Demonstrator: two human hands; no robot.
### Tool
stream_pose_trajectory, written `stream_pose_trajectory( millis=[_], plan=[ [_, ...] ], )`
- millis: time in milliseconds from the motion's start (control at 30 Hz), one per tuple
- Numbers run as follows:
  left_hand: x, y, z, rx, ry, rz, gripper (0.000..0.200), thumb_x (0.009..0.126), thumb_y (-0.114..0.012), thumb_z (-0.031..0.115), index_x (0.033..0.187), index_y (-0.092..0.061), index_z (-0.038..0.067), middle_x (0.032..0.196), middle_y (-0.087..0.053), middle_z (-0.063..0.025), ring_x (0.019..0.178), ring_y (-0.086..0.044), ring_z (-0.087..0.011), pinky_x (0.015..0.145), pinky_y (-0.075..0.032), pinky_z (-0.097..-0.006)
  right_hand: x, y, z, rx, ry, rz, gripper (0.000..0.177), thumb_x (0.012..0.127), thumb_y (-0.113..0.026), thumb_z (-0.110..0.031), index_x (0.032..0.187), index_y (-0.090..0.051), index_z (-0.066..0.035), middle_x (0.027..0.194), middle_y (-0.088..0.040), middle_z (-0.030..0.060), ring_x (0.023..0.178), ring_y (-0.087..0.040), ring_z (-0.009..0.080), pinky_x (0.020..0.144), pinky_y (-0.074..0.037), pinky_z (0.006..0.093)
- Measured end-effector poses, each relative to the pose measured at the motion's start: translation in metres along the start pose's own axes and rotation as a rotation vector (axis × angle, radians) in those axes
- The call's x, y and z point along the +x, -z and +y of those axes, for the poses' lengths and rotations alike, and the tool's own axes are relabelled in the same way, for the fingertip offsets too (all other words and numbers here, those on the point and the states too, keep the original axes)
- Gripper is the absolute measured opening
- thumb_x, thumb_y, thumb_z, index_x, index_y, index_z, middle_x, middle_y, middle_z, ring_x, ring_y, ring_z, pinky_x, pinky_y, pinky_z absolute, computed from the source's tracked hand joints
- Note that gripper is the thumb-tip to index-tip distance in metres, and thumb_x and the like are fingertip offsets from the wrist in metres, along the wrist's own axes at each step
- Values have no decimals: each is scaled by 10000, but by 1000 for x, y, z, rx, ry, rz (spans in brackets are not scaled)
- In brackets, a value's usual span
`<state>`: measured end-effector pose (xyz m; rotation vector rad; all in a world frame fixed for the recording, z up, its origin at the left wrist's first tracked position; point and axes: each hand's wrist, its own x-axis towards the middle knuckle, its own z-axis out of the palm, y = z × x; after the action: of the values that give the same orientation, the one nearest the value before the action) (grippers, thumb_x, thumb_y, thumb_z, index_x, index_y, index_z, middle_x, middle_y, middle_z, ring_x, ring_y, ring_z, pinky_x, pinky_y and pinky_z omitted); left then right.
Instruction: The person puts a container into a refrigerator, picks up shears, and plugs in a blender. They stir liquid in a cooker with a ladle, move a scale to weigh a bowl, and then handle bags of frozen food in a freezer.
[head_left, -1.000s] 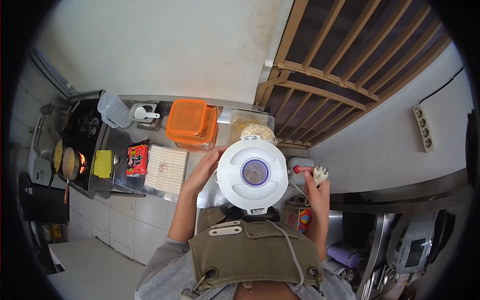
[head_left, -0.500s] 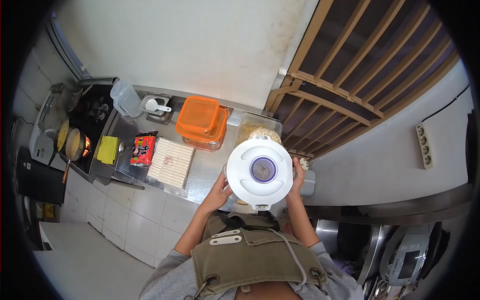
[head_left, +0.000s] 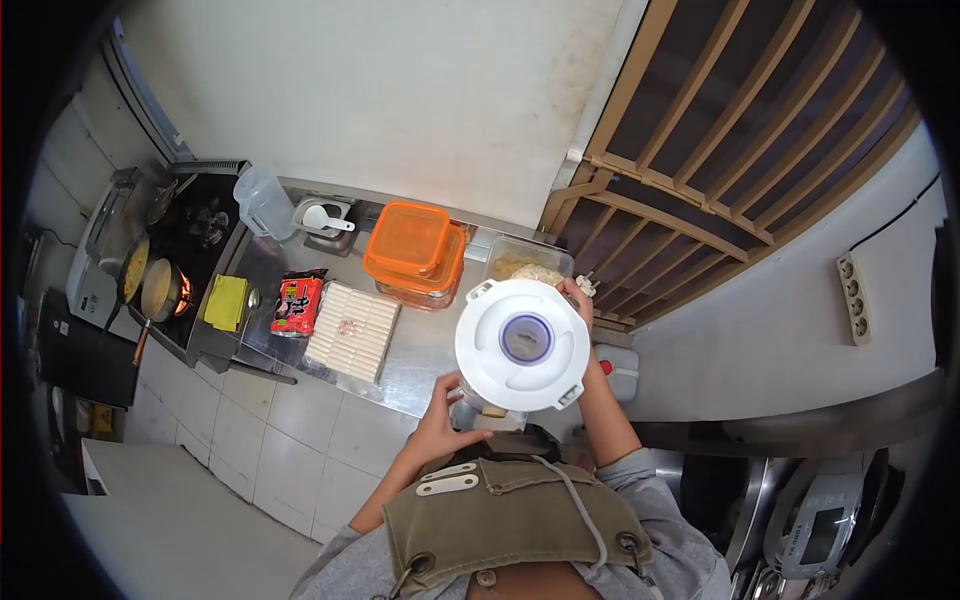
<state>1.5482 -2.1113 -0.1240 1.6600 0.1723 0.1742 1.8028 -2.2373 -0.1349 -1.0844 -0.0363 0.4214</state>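
Note:
A white round lid with a purple-rimmed clear centre cap faces up at me, on what looks like a clear blender jar mostly hidden beneath it. My left hand is curled against the jar's lower left side, thumb toward me. At the far right edge of the lid, my right hand grips with bent fingers, partly hidden by it. Just behind the lid, a clear tub holds pale food.
On the steel counter stand orange-lidded containers, a white ridged tray, a red noodle packet and a clear pitcher. Farther left, a lit burner heats a pan beside a yellow cloth.
The lid has turned counter-clockwise, its tabs now lying diagonally. My right hand has shifted toward the far edge, and my left hand has come down nearer my body.

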Motion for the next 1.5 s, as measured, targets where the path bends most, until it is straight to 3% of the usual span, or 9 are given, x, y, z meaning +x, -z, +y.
stream_pose_trajectory(
  millis=[267, 433, 600, 667, 767, 967, 1200, 1333, 1500],
  plan=[
    [58, -10, 23, -45, -468, 79, 1247, 448, -873, 295, 1340, -27, 85, 1339, -201, -221, 1252, -267, -311, 1004, -274, -442, -8, 18, -3, -255, 27, 3, 376, 888, -463, -365, 697, -546, -52, 654, -522, 3, 608, -474, 72, 563, -365, 209],
    [82, -2, 34, -28, -684, -43, 1073, 443, -875, 289, 1235, -153, 234, 1316, -209, -242, 1207, -311, -397, 974, -311, -481, -16, 53, -2, -608, -21, -39, 441, 893, -438, -373, 1122, -520, -5, 1085, -569, 103, 991, -519, 200, 868, -379, 298],
    [90, 0, 43, 28, -724, -11, 966, 457, -869, 295, 1122, -175, 198, 1310, -202, -266, 1204, -317, -392, 979, -305, -465, -68, 1, -37, -397, -92, -11, 414, 852, -501, -202, 1228, -440, -40, 1172, -513, 68, 1059, -473, 152, 901, -365, 270],
    [88, -3, 44, 0, -746, 29, 965, 455, -870, 281, 1139, -194, 196, 1308, -211, -268, 1203, -318, -394, 978, -303, -472, -57, 9, -16, -269, 105, -62, 399, 870, -500, -259, 1197, -458, -34, 1129, -531, 66, 1000, -501, 149, 859, -393, 267],
    [81, 2, 51, 13, -788, 55, 957, 453, -869, 281, 1162, -231, 193, 1303, -224, -270, 1208, -307, -402, 974, -299, -478, -36, 15, -3, -80, -58, 52, 406, 887, -480, -338, 1151, -485, -29, 1085, -538, 60, 946, -516, 140, 807, -416, 262],
    [62, 17, 51, -83, -834, 142, 917, 462, -855, 340, 1169, -285, 206, 1304, -225, -278, 1212, -291, -419, 965, -300, -485, -47, -44, -66, -650, 217, 30, 384, 900, -451, -368, 794, -563, -16, 719, -556, 29, 684, -489, 110, 634, -397, 246],
    [45, 85, 65, 99, -878, 188, 802, 443, -854, 356, 1095, -405, 222, 1302, -249, -300, 1191, -320, -454, 937, -339, -497, -51, -118, -58, -847, 323, -244, 422, 896, -458, -382, 720, -553, -10, 628, -528, 20, 599, -477, 80, 538, -400, 257],
    [35, 113, 39, 510, -757, 183, 808, 404, -865, 326, 1067, -418, 214, 1277, -278, -302, 1172, -338, -459, 920, -358, -503, -11, -111, 28, -882, 152, -287, 546, 782, -581, -491, 556, -555, 5, 463, -509, 75, 457, -501, 143, 470, -410, 338],
    [22, 128, -19, 511, -589, 202, 791, 428, -862, 293, 1039, -370, 188, 1251, -273, -290, 1171, -306, -474, 925, -337, -511, -16, -128, 57, -1115, 183, -367, 484, 791, -573, -453, 695, -605, 21, 613, -585, 181, 592, -585, 320, 571, -446, 388]
  ],
)
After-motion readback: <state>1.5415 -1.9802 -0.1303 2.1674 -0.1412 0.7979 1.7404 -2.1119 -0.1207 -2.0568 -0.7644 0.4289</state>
